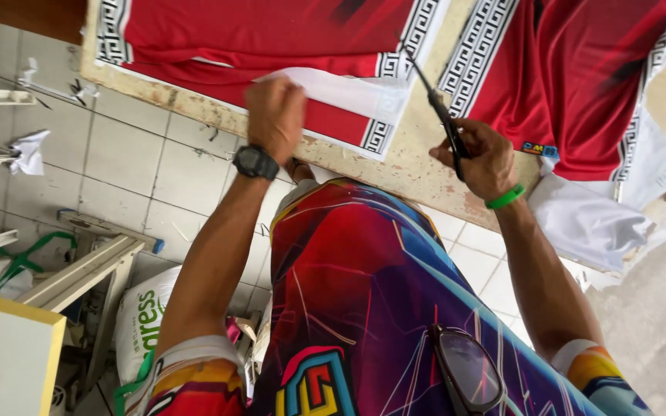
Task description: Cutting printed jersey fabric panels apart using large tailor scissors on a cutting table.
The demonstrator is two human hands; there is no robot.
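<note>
Seen from above, a person stands at a worn wooden table (418, 173). Their left hand (275, 115), wearing a black watch (255, 162), presses down on white paper (344, 91) lying over a red jersey (264, 35). Well apart to the right, the right hand (481, 158) is closed around black scissors (441, 115) pointing up between two jerseys.

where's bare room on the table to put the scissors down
Bare table shows between the two red shirts, in the strip running toward the near edge by the right hand holding the scissors. A thin strip lies along the near edge under the left hand. Elsewhere the shirts cover it.
</note>
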